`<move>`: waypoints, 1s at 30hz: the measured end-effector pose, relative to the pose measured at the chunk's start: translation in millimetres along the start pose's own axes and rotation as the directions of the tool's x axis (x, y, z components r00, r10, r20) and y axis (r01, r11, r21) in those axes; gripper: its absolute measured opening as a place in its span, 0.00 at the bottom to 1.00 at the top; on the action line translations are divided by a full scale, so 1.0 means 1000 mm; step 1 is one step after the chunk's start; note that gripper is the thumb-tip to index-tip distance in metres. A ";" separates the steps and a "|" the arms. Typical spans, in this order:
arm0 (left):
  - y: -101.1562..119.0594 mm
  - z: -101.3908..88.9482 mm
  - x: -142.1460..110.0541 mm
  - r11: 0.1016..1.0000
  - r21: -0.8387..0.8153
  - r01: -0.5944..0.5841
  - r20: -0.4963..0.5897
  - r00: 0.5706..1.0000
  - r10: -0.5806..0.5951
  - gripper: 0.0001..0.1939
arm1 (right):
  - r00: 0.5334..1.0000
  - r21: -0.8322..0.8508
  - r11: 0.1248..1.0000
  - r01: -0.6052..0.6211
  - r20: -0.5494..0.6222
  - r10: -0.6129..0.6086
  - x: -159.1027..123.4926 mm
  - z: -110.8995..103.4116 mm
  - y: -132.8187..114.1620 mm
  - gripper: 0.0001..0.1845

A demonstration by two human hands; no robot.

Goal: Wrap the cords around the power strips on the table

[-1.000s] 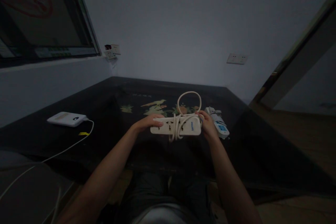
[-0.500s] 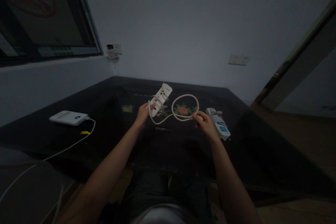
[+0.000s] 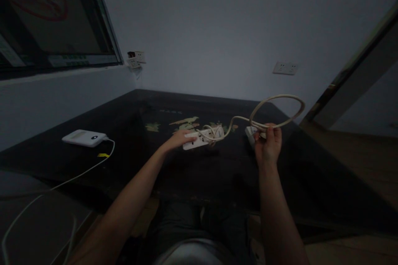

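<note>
A white power strip [image 3: 194, 144] with several sockets is gripped at its left end by my left hand [image 3: 179, 138]. Turns of its cream cord are wound about the strip's right half. From there the cord [image 3: 236, 118] runs over to my right hand [image 3: 268, 140], whose closed fingers hold it. A wide loop of the cord stands up above those fingers. Behind my right hand, mostly hidden by it, lies a second power strip [image 3: 250, 132] on the dark table.
On the table [image 3: 199, 182], at the left, lies a white box-like device [image 3: 83, 138] with a white cable [image 3: 90, 169] trailing off the near edge. A yellow tag [image 3: 103, 155] is beside that cable. Wall sockets [image 3: 285, 68] sit above the table, at the back right.
My right hand has moved right, drawing a length of cord away from the strip. The strip tilted up in my left hand, then came back down nearly level. Fewer turns wrap it now.
</note>
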State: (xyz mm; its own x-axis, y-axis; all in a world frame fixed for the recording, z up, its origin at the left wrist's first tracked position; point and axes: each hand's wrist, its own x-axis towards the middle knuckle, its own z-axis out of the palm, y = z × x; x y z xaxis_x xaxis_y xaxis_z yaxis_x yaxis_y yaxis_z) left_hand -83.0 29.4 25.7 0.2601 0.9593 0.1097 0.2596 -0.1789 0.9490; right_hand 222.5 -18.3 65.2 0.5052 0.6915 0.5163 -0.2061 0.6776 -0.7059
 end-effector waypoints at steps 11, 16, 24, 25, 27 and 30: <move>0.032 0.001 -0.029 0.986 -0.006 0.165 0.663 0.739 -0.119 0.14 | 1.000 -0.205 0.979 -0.006 0.014 0.009 -0.003 -0.002 0.011 0.10; 0.034 0.001 -0.033 0.933 -0.251 0.259 0.608 0.792 -0.056 0.22 | 0.900 -0.478 0.878 -0.013 0.376 0.218 -0.019 0.012 0.020 0.09; 0.028 0.004 -0.024 0.857 -0.503 0.117 0.322 0.945 0.060 0.32 | 0.712 -0.520 0.854 0.014 0.605 0.356 -0.033 0.022 0.024 0.09; 0.027 0.004 -0.023 0.852 -0.516 0.086 0.271 0.960 0.067 0.31 | 0.706 -0.532 0.846 0.038 0.613 0.354 -0.033 0.022 0.021 0.09; 0.025 0.003 -0.020 0.845 -0.535 0.016 0.149 0.986 0.076 0.30 | 0.681 -0.534 0.842 0.075 0.644 0.348 -0.034 0.023 0.016 0.09; 0.024 0.001 -0.015 0.838 -0.539 -0.080 -0.040 0.997 0.069 0.29 | 0.640 -0.517 0.856 0.025 0.666 0.383 -0.037 0.027 0.011 0.10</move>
State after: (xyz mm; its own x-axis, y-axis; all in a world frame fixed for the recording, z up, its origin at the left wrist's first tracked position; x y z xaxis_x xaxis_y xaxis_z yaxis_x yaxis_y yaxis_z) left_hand -79.6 10.4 46.6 0.2398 0.9527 0.1868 -0.3048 -0.1088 0.9462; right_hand 179.0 -29.8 51.3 -0.3135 0.8691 0.3827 0.2693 0.4678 -0.8418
